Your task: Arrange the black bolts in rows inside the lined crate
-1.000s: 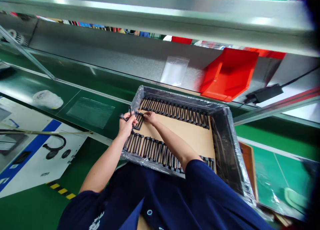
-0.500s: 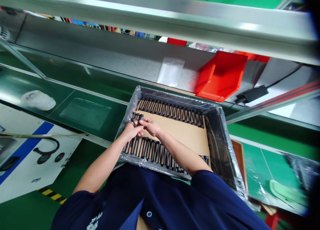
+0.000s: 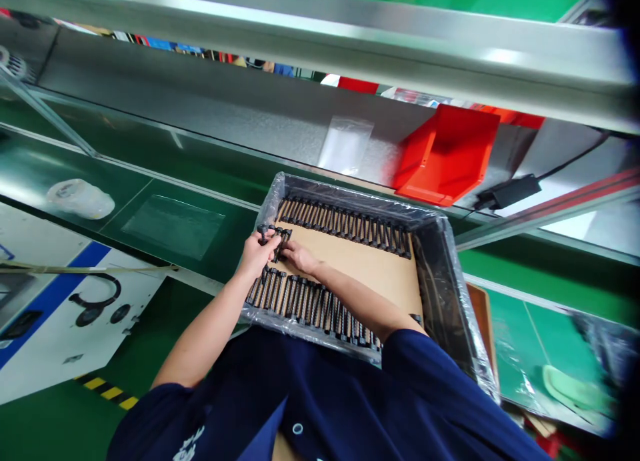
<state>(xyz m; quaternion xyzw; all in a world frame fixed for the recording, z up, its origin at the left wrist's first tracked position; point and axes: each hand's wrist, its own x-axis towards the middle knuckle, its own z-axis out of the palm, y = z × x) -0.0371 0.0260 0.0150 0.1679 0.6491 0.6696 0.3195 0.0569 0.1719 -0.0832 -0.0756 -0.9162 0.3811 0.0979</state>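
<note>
Both hands meet in the left far corner of a plastic-lined box (image 3: 350, 195) that a person in a dark blue top leans over. Their left hand (image 3: 256, 253) sits just at the box's left rim, fingers curled round a small bunch of black bolts (image 3: 277, 237). Their right hand (image 3: 300, 254) rests low on the cardboard sheet (image 3: 370, 267) that floors the box, just to the right of the bunch with its fingertips reaching toward it; whether it grips a bolt or only touches cannot be made out. The left hand is therefore the nearer one, already holding the bolts, and the right comes at them from the box's middle. The bunch's long axis runs from the box's near side to its far side, slightly slanted, much like the two laid rows: a far row (image 3: 345, 222) along the box's far wall and a near row (image 3: 300, 301) along its near wall, with bare cardboard between. A red bin (image 3: 445, 157) stands beyond the box's far right corner. Compared with a second ago, the bolts no longer fan out over the box's left rim but are gathered tighter inside it, and the right hand sits a little nearer the near row
</note>
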